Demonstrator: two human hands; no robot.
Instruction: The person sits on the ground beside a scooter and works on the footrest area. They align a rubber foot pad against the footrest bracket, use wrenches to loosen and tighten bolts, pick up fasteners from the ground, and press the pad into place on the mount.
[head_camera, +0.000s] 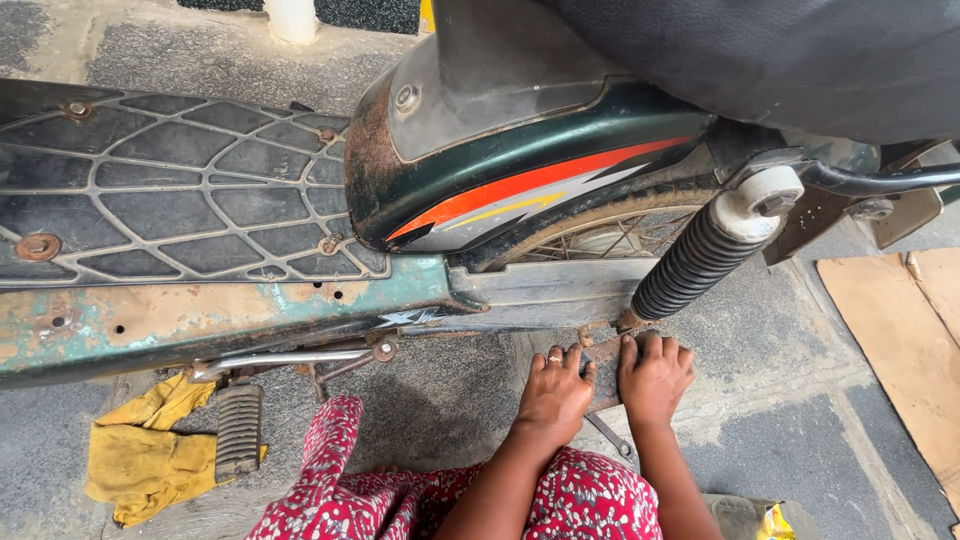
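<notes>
Your left hand (553, 392) — fingers curled, gripping rusty metal part (604, 368) | your right hand (654, 374) — fingers together, pressed flat on it | shock absorber (700, 258) just above

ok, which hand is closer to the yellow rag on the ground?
Left. The left hand rests on the rusty metal part below the shock absorber, on the side toward the yellow rag. The right hand grips the same part, farther from the rag.

Soft daylight, sharp focus, wide-angle bending at edges.
</notes>
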